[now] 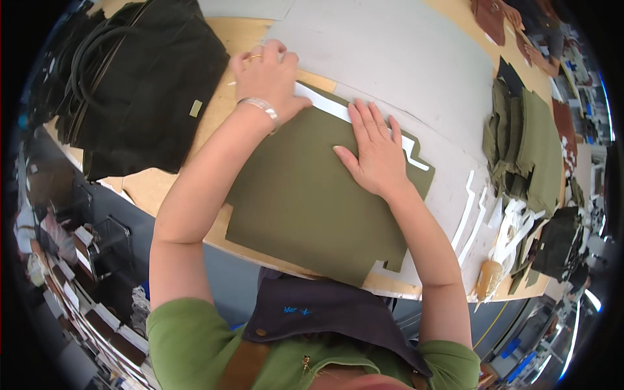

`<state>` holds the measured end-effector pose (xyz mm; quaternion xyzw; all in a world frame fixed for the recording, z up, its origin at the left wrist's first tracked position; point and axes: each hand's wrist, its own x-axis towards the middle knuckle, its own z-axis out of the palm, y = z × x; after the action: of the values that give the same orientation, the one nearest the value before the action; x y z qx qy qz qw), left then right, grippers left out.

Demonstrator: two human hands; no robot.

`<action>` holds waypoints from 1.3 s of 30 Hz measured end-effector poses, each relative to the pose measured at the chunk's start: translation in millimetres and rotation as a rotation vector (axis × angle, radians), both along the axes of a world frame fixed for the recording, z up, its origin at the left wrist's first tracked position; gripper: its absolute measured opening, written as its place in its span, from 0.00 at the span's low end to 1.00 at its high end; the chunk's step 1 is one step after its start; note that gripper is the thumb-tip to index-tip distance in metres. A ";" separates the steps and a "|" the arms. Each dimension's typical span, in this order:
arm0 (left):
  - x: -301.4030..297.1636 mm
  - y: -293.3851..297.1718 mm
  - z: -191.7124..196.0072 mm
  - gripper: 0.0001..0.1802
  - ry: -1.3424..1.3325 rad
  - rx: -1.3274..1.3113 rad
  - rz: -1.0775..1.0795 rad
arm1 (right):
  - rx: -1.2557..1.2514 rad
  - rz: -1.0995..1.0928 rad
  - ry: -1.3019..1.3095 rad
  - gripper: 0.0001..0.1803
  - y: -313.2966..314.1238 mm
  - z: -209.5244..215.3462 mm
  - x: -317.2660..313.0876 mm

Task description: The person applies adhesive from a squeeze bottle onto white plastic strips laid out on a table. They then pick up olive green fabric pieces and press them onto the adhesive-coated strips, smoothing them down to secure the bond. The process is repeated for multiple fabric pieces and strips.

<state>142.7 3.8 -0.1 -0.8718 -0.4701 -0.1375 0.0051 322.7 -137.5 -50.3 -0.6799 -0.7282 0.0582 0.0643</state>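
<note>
Flatly, hands (377, 153) on notched olive felt (312, 201), perhaps.

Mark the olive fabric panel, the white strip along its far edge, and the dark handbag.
olive fabric panel (305, 201): head view, bare middle.
white strip (325, 104): head view, stretch between the hands.
dark handbag (149, 84): head view, front face.

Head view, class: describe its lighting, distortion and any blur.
Head view: even, soft light with only faint shadows under the left hand and right hand; fisheye bends the table edge and blacks out the corners; the olive fabric panel is sharp, the rim clutter smeared.
</note>
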 end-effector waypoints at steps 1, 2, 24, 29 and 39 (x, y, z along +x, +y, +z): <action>-16.0 -9.4 -2.0 0.20 -0.138 0.192 -0.012 | 0.112 0.022 0.016 0.37 -0.9 -3.3 -0.2; -29.4 -18.2 -1.5 0.19 -0.156 0.128 -0.034 | 0.148 0.017 0.034 0.35 1.8 -1.4 -1.4; -66.0 -56.0 -37.1 0.18 -0.341 -0.179 0.008 | 0.324 0.144 0.409 0.14 65.4 -6.1 -52.5; -63.3 -15.9 -38.9 0.21 -0.338 -0.196 0.090 | 0.348 0.149 0.397 0.15 64.1 -8.6 -56.8; -80.3 -28.1 -26.8 0.13 -0.468 -0.261 0.088 | 0.334 0.148 0.379 0.16 64.3 -7.7 -55.8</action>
<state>62.4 -24.2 -26.9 -0.7884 -0.5096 -0.2730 -0.2103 266.8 -73.2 -58.1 -0.5817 -0.7505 0.0681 0.3063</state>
